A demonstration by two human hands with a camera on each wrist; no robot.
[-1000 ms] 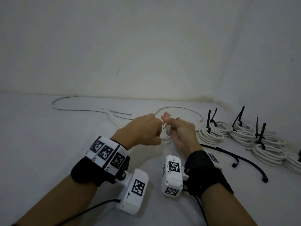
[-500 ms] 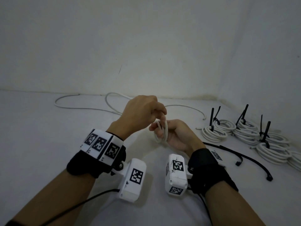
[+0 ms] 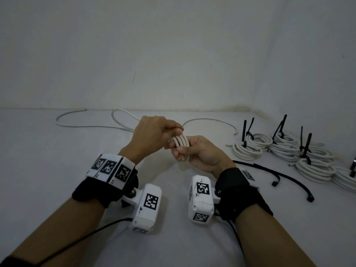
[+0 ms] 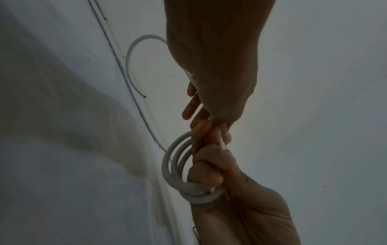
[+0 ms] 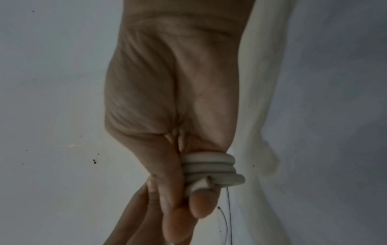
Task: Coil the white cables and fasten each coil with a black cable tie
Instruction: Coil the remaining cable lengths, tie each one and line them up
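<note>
- Lifted off the table since a second ago: white coil (image 3: 180,146), now mid-frame with several turns showing; winding judged well under way.
- Curled round the coil's lower side: right hand (image 3: 200,154).
- Pinched at the coil's top, feeding cable: left hand (image 3: 152,134).
- Lay loose at right: black cable tie (image 3: 285,176); tied coils (image 3: 248,147) beyond.

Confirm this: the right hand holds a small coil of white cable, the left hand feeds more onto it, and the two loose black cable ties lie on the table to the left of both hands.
Wrong side. The head view shows the loose black cable ties lying right of the hands; the right hand does hold the coil, with the left hand feeding it.
</note>
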